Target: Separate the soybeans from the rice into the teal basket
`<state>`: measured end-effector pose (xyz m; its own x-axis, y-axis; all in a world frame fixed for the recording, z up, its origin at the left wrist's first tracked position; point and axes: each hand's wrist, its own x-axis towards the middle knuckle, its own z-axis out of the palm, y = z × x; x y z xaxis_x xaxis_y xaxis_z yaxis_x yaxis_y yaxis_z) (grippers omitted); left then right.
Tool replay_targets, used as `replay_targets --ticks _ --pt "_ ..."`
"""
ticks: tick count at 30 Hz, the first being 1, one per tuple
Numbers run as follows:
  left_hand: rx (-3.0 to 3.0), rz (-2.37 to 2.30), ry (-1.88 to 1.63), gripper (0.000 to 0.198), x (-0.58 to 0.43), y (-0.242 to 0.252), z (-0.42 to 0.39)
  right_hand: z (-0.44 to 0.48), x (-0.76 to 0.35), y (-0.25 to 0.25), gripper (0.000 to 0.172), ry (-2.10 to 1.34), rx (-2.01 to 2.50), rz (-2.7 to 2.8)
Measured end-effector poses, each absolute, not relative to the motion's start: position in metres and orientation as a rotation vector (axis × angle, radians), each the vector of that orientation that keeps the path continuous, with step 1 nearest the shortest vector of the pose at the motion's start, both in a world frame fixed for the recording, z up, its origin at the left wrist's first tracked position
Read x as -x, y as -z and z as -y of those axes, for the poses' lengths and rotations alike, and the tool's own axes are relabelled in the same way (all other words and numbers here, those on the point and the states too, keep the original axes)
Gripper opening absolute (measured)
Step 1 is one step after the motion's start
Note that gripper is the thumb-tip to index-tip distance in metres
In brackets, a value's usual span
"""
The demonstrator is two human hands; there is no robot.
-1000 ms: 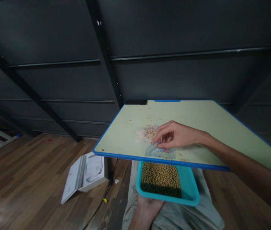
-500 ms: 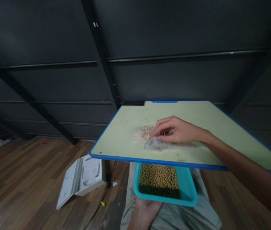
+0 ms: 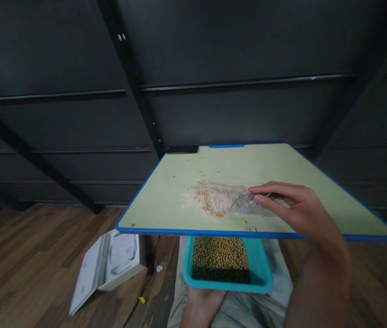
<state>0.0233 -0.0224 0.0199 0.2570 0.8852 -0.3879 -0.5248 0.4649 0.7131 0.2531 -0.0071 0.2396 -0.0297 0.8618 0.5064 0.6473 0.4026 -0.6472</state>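
My right hand (image 3: pixel 294 209) rests on a pale green table (image 3: pixel 282 168) with a blue edge. Its fingers are pinched on a clear plastic protractor (image 3: pixel 246 206) that lies flat on the table. Just left of the protractor is a heap of white grains mixed with yellow beans (image 3: pixel 210 198). A few loose beans lie near the table's front edge. Below that edge a teal tray (image 3: pixel 260 286) full of yellow beans sits on my lap. My left hand is out of sight.
A dark metal wall with slanted beams (image 3: pixel 128 77) rises behind the table. An open white box (image 3: pixel 106 262) lies on the wooden floor at the left. A black object (image 3: pixel 182 149) sits at the table's far left corner. My bare foot (image 3: pixel 198 307) shows below the tray.
My right hand has drawn back to the right with the protractor, uncovering the heap of grains and beans. The camera has shifted, so the table sits lower and further left.
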Motion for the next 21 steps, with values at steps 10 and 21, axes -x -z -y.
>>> replay_targets --ticks 10,21 --pt "-0.385 -0.738 -0.971 0.044 -0.023 -0.024 0.021 0.007 -0.251 -0.222 0.016 -0.37 1.338 1.763" --pt "-0.212 -0.628 -0.978 0.046 -0.028 -0.039 0.022 0.005 -0.251 -0.218 0.017 -0.404 1.342 1.79"
